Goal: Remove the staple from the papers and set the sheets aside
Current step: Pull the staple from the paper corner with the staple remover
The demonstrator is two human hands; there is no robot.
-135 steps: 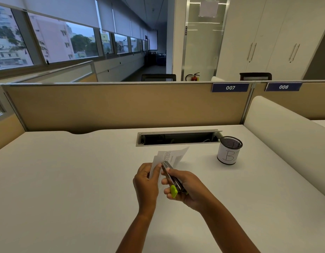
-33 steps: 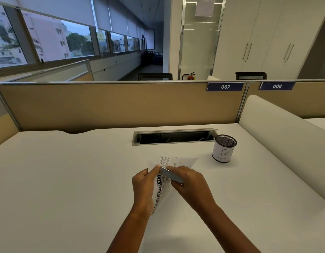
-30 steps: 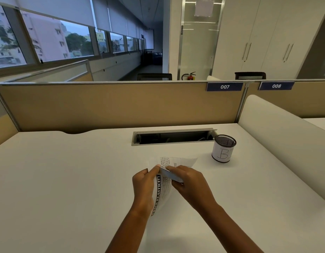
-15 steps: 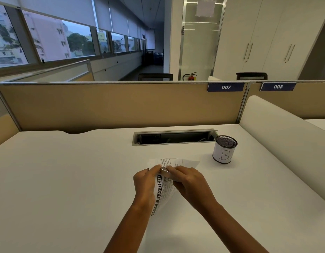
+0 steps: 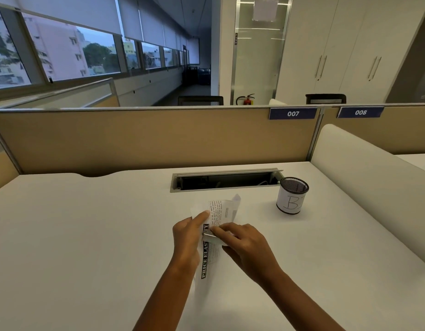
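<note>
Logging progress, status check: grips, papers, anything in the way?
Left grip holds papers. Right grip pinches metal tool against them. Staple not discernible. Mesh cup stands apart, to the right.

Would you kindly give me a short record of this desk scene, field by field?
left hand: holds the papers
right hand: grips a metal tool, tip against the papers
staple: too small to see
cup: marked B, stands apart, right of the papers
desk: white, with a cable slot beyond the papers
</note>
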